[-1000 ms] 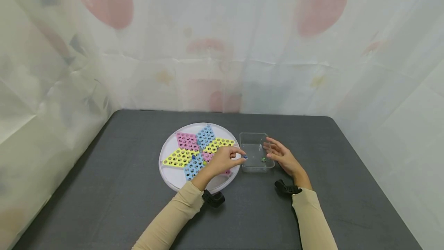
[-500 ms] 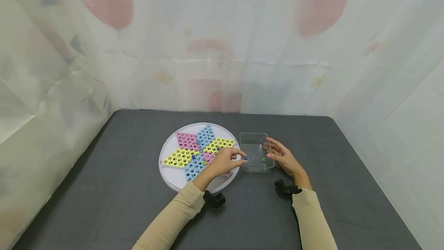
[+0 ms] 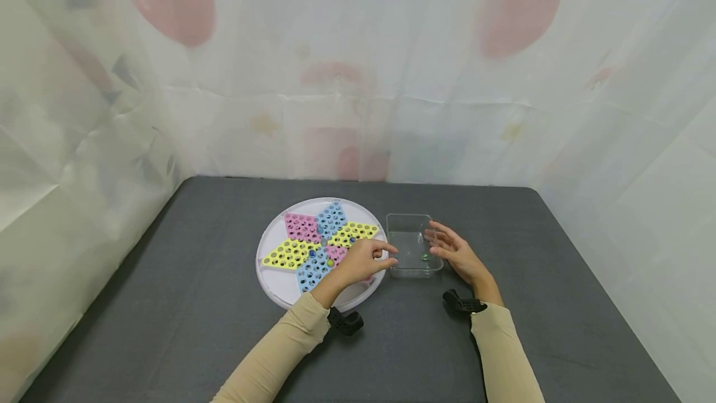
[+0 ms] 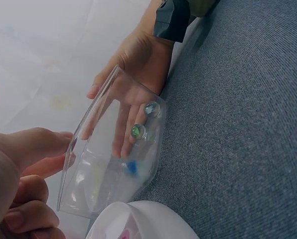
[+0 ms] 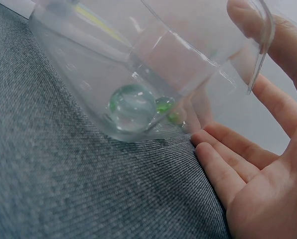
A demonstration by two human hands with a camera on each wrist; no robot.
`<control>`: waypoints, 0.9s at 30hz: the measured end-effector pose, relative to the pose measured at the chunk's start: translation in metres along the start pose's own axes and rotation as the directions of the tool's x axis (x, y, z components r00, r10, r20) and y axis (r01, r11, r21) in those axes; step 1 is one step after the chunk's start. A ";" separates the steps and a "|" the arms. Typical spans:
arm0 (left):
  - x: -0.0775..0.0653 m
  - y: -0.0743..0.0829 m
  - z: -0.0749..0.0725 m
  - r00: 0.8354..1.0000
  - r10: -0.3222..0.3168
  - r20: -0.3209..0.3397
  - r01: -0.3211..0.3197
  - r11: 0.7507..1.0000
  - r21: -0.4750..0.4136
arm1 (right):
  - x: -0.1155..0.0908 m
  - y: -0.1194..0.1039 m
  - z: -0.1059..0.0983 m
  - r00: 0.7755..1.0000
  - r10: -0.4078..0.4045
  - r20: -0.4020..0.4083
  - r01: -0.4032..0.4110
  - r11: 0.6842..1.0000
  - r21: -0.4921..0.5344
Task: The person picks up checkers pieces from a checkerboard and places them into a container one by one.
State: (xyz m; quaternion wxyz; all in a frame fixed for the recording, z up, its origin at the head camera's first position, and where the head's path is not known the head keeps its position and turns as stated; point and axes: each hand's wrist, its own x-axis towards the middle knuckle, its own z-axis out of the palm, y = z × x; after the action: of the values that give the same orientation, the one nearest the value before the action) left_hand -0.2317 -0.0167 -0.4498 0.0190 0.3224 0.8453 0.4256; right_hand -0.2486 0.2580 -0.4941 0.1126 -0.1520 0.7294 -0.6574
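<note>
My left hand [image 3: 360, 260] hangs at the left rim of a clear plastic box [image 3: 411, 216], its thumb and forefinger apart with nothing between them. A blurred blue marble [image 4: 132, 167] shows inside the box in the left wrist view. Two more marbles sit at the box's right end: a pale clear marble [image 5: 132, 107] and a green-streaked marble [image 4: 138, 131]. Along the box's right side rests my right hand [image 3: 460, 259], fingers fairly straight and spread against the wall. Left of the box lies a round white Chinese checkers board [image 3: 271, 278], partly covered by my left hand and wrist.
The board's star has pink, yellow and blue sections, with several marbles such as a blue one [image 3: 312, 254] and a yellow-green one [image 3: 330, 263] in its holes. A dark grey cloth covers the table [image 3: 224, 328]. Behind it hangs a printed curtain [image 3: 358, 79].
The blue marble that my left thumb and forefinger pinched has been let go over the box. The left hand has shifted only slightly; the right hand and the box have stayed put.
</note>
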 end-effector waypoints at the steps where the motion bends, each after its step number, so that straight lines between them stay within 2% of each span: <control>1: 0.000 0.000 0.000 1.000 0.001 0.001 -0.001 1.000 -0.002 | 0.000 0.000 0.000 1.000 0.001 -0.001 -0.001 1.000 -0.002; 5: -0.001 0.000 -0.002 1.000 -0.026 0.008 0.026 1.000 0.003 | 0.000 -0.001 0.000 1.000 -0.001 -0.003 0.001 1.000 -0.005; 7: -0.001 0.002 -0.004 0.997 -0.070 0.025 0.071 0.997 -0.016 | 0.000 -0.001 0.001 1.000 -0.010 0.001 0.010 1.000 -0.004; 15: -0.009 0.002 -0.013 0.998 -0.057 0.005 0.057 0.998 -0.008 | -0.002 0.000 0.001 0.999 -0.033 0.022 0.033 0.999 0.006; 27: -0.019 -0.002 -0.026 0.993 -0.105 -0.045 0.104 0.994 -0.040 | -0.003 -0.004 0.000 0.999 -0.037 0.036 0.037 0.999 0.019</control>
State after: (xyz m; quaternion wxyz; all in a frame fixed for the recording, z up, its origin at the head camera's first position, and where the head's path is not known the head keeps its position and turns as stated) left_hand -0.2254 -0.0469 -0.4396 0.0275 0.2673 0.8531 0.4472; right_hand -0.2454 0.2584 -0.4904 0.1151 -0.1765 0.7182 -0.6632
